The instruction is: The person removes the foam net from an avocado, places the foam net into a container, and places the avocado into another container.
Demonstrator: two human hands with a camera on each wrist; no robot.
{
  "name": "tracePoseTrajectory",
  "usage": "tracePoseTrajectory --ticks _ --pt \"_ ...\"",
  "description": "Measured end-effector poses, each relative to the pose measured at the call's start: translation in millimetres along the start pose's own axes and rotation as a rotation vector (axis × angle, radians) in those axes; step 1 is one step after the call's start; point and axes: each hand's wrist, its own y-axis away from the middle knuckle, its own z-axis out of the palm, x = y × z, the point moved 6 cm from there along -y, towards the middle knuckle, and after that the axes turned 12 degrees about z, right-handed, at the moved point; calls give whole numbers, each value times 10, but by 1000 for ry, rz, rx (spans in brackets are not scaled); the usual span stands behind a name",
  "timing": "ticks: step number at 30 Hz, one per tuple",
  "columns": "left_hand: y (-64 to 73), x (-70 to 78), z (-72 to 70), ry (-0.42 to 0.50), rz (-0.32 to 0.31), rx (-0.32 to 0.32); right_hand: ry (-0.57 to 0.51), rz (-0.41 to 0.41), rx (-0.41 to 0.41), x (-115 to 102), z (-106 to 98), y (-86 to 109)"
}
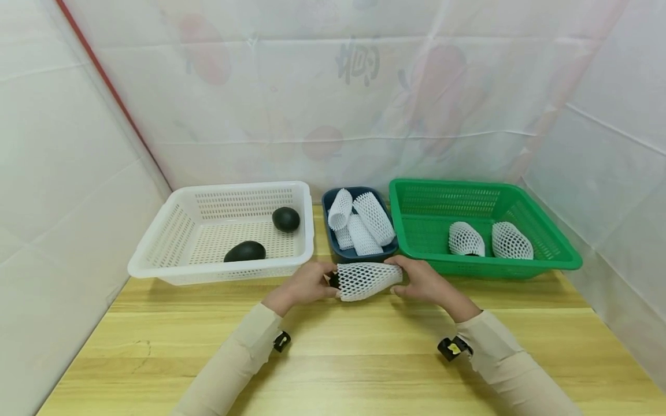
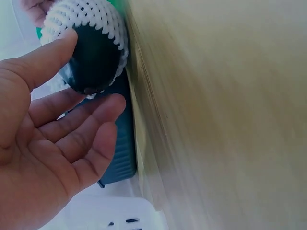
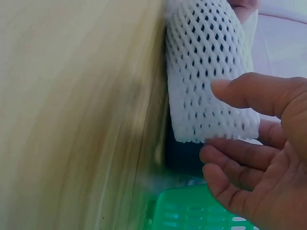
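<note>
Between the two hands, a white foam net sleeve [image 1: 366,280] covers most of a dark avocado [image 2: 96,57], whose bare end sticks out on the left. My left hand [image 1: 311,283] holds that end, thumb at the net's edge and index finger on the other side. On the right, my right hand [image 1: 418,281] pinches the loose end of the sleeve between thumb and fingers. The sleeve is held just in front of a dark blue basket [image 1: 343,254] that contains several spare foam net sleeves [image 1: 374,216].
At the left stands a white basket [image 1: 151,245] with two bare avocados [image 1: 286,219]. A green basket [image 1: 562,248] at the right holds two net-covered fruits [image 1: 512,240]. All the baskets stand at the back of the wooden table [image 1: 359,370], against a curtain [image 1: 312,86].
</note>
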Motion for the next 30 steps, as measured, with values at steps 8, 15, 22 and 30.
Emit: tracePoseTrajectory --ticks 8,15,22,30 --pt "53 -29 -38 7 -37 -11 -7 -8 -2 -14 34 -3" --pt "25 -17 -17 13 -30 18 6 -77 40 -117 53 -9" --pt "-54 1 15 -18 -18 29 61 -150 55 -277 76 -38" --pt "-120 11 39 -109 -22 61 69 -138 -2 -373 178 -146"
